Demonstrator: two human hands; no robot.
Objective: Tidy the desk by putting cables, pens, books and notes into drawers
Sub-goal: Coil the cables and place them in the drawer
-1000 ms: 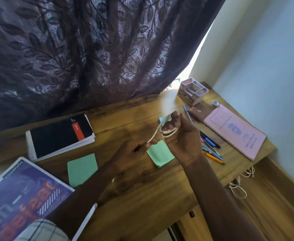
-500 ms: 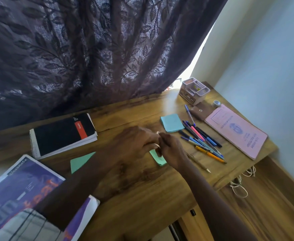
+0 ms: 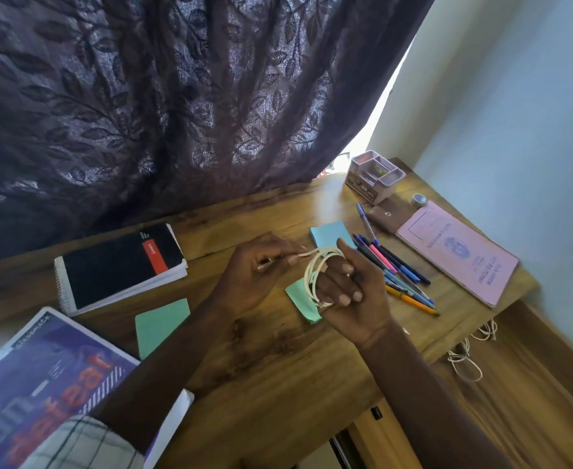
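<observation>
Above the worktop centre: white cable looped round curled fingers of the right hand, clear of the surface. Left hand grip pinches the free end. Best kept taut, turns laid side by side, end tucked last.

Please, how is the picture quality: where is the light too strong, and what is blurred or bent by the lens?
Head view: daylight in the gap beside the curtain is blown out white and throws a pale sheen on the desk near the desk organizer; the wide lens curves the desk edges; the left hand pinching the white cable looks slightly smeared.
</observation>
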